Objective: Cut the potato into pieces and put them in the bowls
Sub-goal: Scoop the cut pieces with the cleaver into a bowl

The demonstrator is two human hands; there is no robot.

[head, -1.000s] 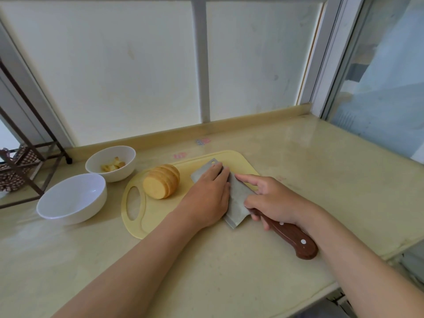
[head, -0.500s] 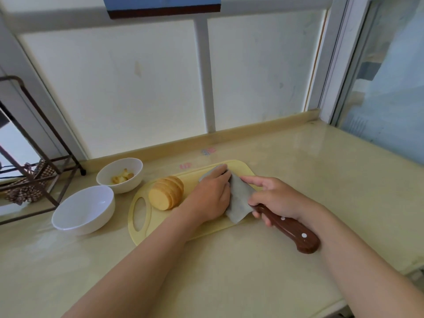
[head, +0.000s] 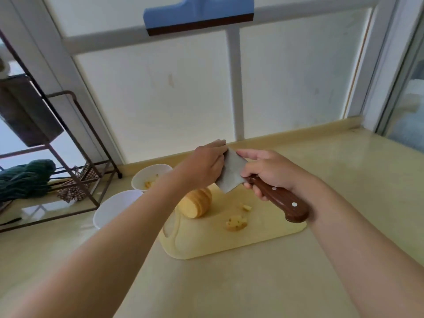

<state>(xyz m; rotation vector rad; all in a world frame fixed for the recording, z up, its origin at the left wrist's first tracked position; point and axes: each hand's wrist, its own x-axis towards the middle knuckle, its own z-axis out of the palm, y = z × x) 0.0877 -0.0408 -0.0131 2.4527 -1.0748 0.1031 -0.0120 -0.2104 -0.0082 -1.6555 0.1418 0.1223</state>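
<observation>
- The left hand [head: 203,165] shows only its back. Its fingers lie quite straight along the far face of the cleaver [head: 230,173] and press on it. I cannot tell whether anything is caught between the palm and the blade.
- The right hand [head: 267,173] holds the cleaver by its brown wooden handle. The fingers are curled round the handle and the forefinger is stretched onto the near face of the blade. The cleaver is lifted above the cutting board [head: 218,244], with the blade tilted up and away from the person.
- The left forearm covers the right part of the near bowl [head: 107,210], so I cannot see what is inside it. The arm also hides a part of the board's handle slot.
- The potato [head: 196,203] lies on the left part of the board, just beside the two bowls. It is cut into thin slices which stand close together. The slices are too blurred to count, and the blade covers its upper edge.
- One cleaver, one cutting board, one sliced potato and two white bowls are here.
- The far bowl [head: 151,172] holds a few yellow potato pieces [head: 149,184]; the number is not clear.
- Two small clumps of potato lie on the board, apart from the sliced potato: one larger [head: 236,223] and one smaller [head: 246,207].
- The board and the bowls are on a pale yellow counter [head: 344,180].
- At the left stands a dark metal rack [head: 75,172], cut off by the edge, with a green cloth [head: 27,177] on it.
- A blue bar [head: 198,17] on the window frame is cut off at the top.
</observation>
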